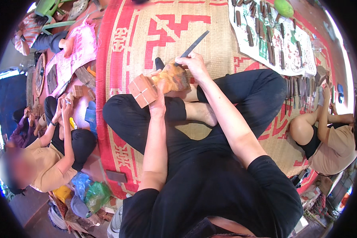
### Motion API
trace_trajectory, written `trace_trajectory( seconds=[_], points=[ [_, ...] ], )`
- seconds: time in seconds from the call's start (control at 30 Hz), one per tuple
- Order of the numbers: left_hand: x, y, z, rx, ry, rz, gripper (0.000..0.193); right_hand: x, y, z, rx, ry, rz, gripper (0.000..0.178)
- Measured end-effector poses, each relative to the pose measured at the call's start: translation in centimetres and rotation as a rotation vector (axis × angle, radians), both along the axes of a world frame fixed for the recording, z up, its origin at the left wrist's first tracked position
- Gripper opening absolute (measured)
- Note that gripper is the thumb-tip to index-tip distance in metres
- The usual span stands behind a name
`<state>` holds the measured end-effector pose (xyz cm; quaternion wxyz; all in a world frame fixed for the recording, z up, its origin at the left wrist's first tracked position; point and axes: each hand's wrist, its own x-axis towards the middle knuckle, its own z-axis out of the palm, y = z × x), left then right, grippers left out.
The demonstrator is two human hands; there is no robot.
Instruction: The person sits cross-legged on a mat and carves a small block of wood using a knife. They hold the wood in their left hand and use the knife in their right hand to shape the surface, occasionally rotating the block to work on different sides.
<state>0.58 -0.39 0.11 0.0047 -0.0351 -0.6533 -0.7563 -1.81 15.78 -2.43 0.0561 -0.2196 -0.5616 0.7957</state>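
Above my crossed legs, my left hand (158, 104) is closed round a yellow-brown wood carving (167, 80) with a darker end on the right. At its left end is a square reddish-brown block (142, 91) with pale lines crossing on its face; I cannot tell whether it is one piece with the carving. My right hand (194, 65) grips a long, dark, flat file (196, 43), slanting up to the right. Its lower end is at the carving's upper edge, partly hidden by my fingers.
A red-and-tan woven mat (214, 23) lies under me. Several carving tools (269, 43) lie on a white cloth (242, 41) at the far right, with more on the mat below. People sit at left and right. A green fruit (283, 8) sits by the cloth.
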Motion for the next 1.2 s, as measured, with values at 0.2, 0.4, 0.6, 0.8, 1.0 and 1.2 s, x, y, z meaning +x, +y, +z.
trace_trajectory(
  seconds=[0.2,0.4,0.6,0.8,1.0,1.2],
  points=[
    [0.0,0.1,0.1,0.025,-0.031,0.012,0.029,-0.8,2.9,-1.4,-0.062,-0.123,-0.165,0.013],
    [-0.8,-1.0,1.6,0.581,-0.443,-0.134,0.030,2.8,4.7,-0.3,-0.021,-0.100,-0.173,0.011],
    [0.5,-1.3,4.4,0.720,-0.390,-0.204,0.027,4.3,4.3,0.3,-0.079,-0.027,-0.102,0.011],
    [1.9,-1.6,8.9,0.729,-0.255,-0.300,0.029,6.5,4.0,1.1,-0.116,0.079,-0.007,0.009],
    [4.2,-2.1,13.0,0.634,-0.091,-0.335,0.031,8.8,3.4,1.9,-0.069,0.057,0.028,0.009],
    [6.4,-3.0,14.9,0.609,0.079,-0.364,0.032,11.5,1.9,3.4,-0.029,0.058,0.005,0.007]
  ],
)
